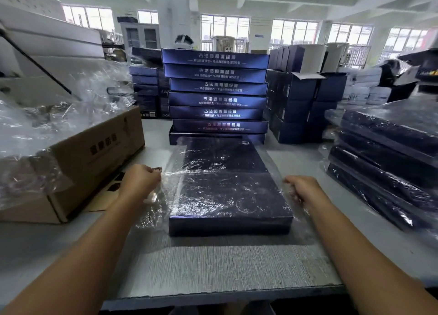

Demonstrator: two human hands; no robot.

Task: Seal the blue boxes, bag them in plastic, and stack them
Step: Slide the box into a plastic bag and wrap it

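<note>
2 hands, L hand (139,180) & R hand (302,188), grip plastic bag (237,172) edges

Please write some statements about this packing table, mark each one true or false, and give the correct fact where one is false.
1. A blue box lies flat on the table between the two hands. True.
2. The left hand holds scissors. False: it grips the plastic bag at the box's left side.
3. A stack of blue boxes stands behind the flat box. True.
4. The cardboard box sits on the right of the table. False: it is on the left. Bagged boxes lie on the right.
5. The right hand grips the plastic bag at the box's right side. True.
</note>
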